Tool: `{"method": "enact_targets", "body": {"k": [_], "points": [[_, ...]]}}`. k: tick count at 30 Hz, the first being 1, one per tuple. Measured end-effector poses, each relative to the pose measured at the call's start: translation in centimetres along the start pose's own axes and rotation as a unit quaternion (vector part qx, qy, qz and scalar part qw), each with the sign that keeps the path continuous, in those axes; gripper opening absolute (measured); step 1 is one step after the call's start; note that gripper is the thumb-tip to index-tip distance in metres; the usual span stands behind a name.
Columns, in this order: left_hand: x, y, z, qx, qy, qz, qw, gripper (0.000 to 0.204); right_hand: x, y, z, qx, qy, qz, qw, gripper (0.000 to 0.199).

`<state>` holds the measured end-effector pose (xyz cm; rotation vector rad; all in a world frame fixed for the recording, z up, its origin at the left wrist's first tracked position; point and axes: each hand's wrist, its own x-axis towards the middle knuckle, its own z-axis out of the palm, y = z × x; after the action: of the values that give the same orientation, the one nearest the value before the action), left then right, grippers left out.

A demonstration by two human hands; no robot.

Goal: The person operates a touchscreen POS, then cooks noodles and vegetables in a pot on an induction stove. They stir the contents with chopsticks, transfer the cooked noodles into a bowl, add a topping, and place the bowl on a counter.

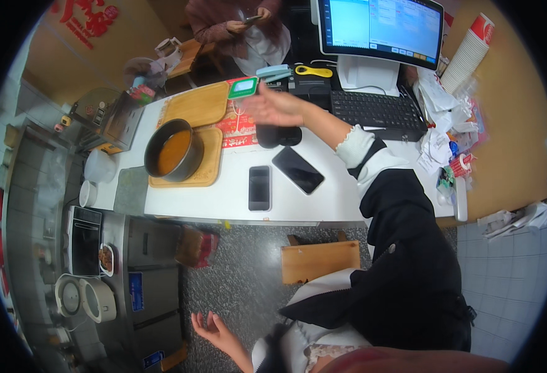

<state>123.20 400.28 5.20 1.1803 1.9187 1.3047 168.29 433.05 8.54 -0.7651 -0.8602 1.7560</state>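
Observation:
My right hand (274,108) reaches out over the white counter (214,202), its fingers stretched out and holding nothing. Its fingertips are beside a small green-framed device or sign (243,87); I cannot tell whether they touch it. Below the wrist sits a black rounded device (278,135). Two phones, a dark one (297,170) and a silver-edged one (259,188), lie closer to me. To the left, a dark round pot (194,154) of orange-brown liquid stands on a wooden tray (214,156). My left hand (211,332) hangs low over the floor, fingers apart, with nothing in it.
Behind the counter a person (236,31) holds a phone. A monitor (382,28), keyboard (373,113), crumpled receipts (438,118) and stacked paper cups (466,59) occupy the right. A wooden stool (320,261) stands under the front edge. Steel cabinets (152,273) line the left.

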Motion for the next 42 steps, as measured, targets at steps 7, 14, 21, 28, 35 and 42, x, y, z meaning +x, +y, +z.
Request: {"method": "enact_targets", "body": {"k": [7, 14, 21, 28, 35, 42], "points": [[-0.1, -1.3, -2.8, -0.014, 0.008, 0.020, 1.000, 0.052, -8.8, 10.2, 8.4, -0.314, -0.338, 0.130, 0.878, 0.051], [0.1, -3.7, -7.8, -0.086, 0.035, 0.009, 0.996, 0.056, -13.6, 24.0, 14.7, -0.277, -0.381, 0.235, 0.850, 0.051], [-1.5, -8.5, -18.4, 0.038, 0.114, 0.079, 0.990, 0.063, -12.5, 38.0, 27.0, -0.238, -0.478, 0.279, 0.798, 0.054], [-11.3, -18.4, -39.7, 0.100, 0.237, 0.029, 0.966, 0.061, -14.8, 49.5, 48.5, -0.302, -0.593, 0.326, 0.671, 0.059], [-21.8, -28.6, -52.2, -0.114, 0.475, -0.110, 0.866, 0.052, -26.1, 64.5, 71.5, -0.289, -0.753, 0.233, 0.544, 0.060], [-22.0, -35.4, -56.4, -0.569, 0.565, -0.086, 0.591, 0.072, -39.8, 76.1, 81.8, -0.212, -0.847, -0.074, 0.482, 0.062]]}}
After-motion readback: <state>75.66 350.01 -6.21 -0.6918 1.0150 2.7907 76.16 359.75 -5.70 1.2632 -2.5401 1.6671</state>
